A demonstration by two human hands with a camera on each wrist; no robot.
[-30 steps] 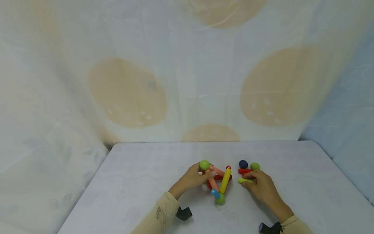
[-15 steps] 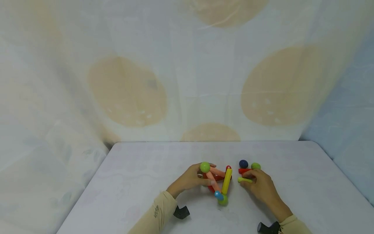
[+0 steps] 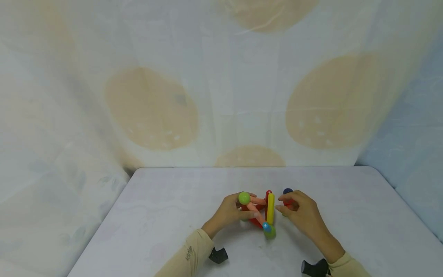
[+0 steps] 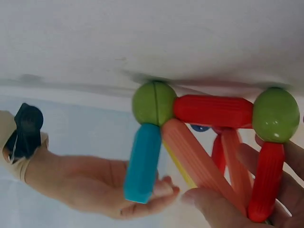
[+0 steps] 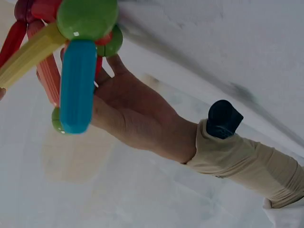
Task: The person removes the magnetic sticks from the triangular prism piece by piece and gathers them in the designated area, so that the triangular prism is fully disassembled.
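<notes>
My left hand point(image 3: 226, 213) grips a toy frame of rods and balls point(image 3: 257, 211) that stands on the white table point(image 3: 173, 200). The frame has a green ball point(image 3: 243, 198) on top, a yellow rod point(image 3: 270, 207), orange and red rods, and a short blue rod point(image 4: 141, 161) under another green ball point(image 4: 153, 103). In the left wrist view my fingers point(image 4: 213, 209) curl round an orange rod point(image 4: 199, 166) and a red one. My right hand point(image 3: 304, 219) reaches in from the right, and its fingertips touch the yellow rod. A dark blue ball point(image 3: 287, 191) lies just behind that hand.
A pale cloth with large tan ovals point(image 3: 152, 111) hangs behind and beside the table. The table's far edge runs across just behind the toy. Black camera mounts point(image 3: 218, 254) sit on both wrists. More loose pieces lie hidden under my right hand.
My right hand left the loose pieces and moved left to the frame's yellow rod. The frame shifted slightly right, and the yellow rod now stands more upright.
</notes>
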